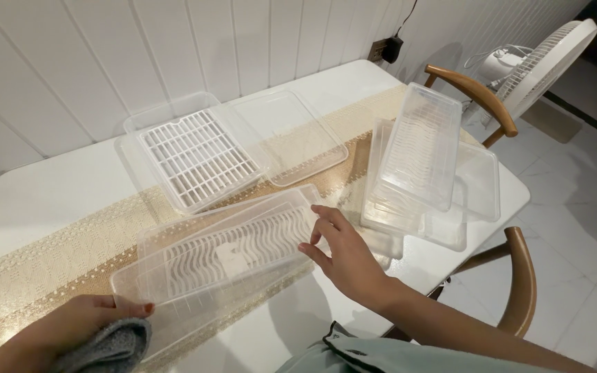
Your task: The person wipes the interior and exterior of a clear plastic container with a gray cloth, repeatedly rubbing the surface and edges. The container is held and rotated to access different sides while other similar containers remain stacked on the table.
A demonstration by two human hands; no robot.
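A long clear plastic container (222,252) with a wavy ribbed insert lies across the near part of the white table (43,186). My right hand (343,255) touches its right end with fingers spread. My left hand (84,324) rests at its left corner, thumb on the rim, with a grey cloth (115,345) bunched under the palm. Behind it sits a clear box with a white slatted grid (195,157), and a clear lid (288,135) lies beside that.
A beige lace runner (57,252) crosses the table. A stack of clear containers and lids (423,166) stands at the right. Two wooden chairs (523,283) flank the right edge. A white fan (540,62) stands beyond. A plug sits in a wall socket (385,48).
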